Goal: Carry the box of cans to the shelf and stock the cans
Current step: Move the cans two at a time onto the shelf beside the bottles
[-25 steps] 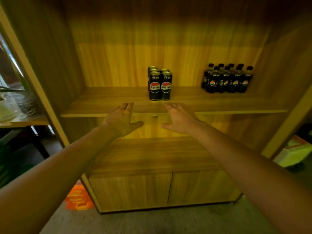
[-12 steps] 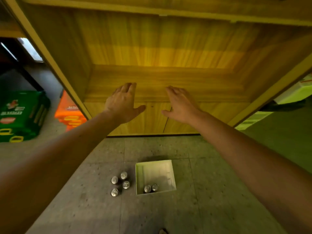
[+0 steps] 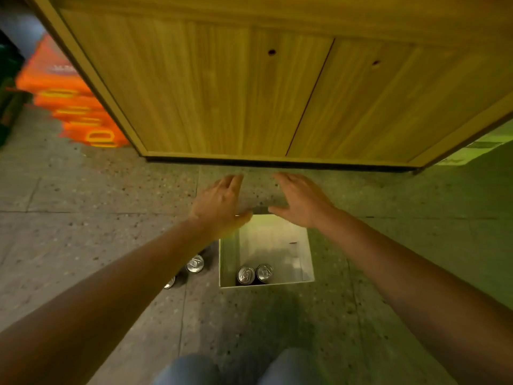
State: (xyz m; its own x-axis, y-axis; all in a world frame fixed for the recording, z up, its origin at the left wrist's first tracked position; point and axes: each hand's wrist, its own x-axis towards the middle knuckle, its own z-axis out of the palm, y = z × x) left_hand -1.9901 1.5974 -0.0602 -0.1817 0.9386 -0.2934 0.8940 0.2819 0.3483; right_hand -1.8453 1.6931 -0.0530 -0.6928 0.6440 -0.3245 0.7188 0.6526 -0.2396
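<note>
A: Entry — the person looks down at the floor (image 3: 83, 240) in front of the cabinet (image 3: 222, 93). Left hand (image 3: 220, 205) and right hand (image 3: 301, 202) both spread wide, palms down, holding nothing, above the far edge of the box (image 3: 306, 254).

B: Where do the cans stand?

A: Two cans (image 3: 254, 274) upright in the near-left corner of the box, touching each other. Loose cans (image 3: 195, 263) stand on the floor just left of the box; the left forearm hides part of that group, so the count cannot be told.

B: Risks noted?

A: Judgement only. The left forearm passes directly over the floor cans — a low sweep could knock one over and send it rolling. The box looks light and nearly empty; a hand catching its wall on the way in could tip or slide it. The two remaining cans sit tight against the corner, so fingers have little room on the near and left sides, and a poor grip may drop one.
</note>
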